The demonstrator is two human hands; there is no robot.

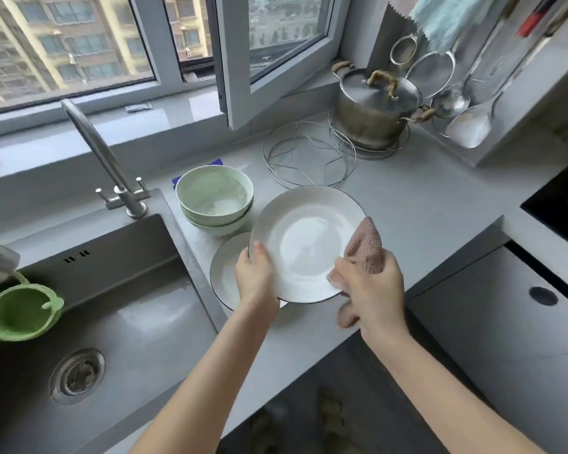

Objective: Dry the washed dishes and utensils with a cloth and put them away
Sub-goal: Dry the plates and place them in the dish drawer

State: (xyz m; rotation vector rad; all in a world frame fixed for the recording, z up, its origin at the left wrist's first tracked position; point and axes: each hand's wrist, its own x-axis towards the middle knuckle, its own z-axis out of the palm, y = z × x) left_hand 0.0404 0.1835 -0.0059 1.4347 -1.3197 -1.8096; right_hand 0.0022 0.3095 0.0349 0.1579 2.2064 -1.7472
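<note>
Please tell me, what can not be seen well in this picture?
Head view:
The lower plate: mostly hidden under the held plate and left hand.
The pink cloth: partly hidden behind the held plate and inside the right hand.
The stacked bowls: number unclear, the top bowl covers them.
The blue item behind the bowls: mostly hidden.

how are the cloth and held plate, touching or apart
Touching. Head view: the right hand wraps the cloth over the plate at its right rim.

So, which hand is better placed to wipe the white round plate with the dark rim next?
The right hand: it grips the pink waffle cloth against the right edge of the white round plate. The left hand grips the opposite edge, steadying it.
</note>
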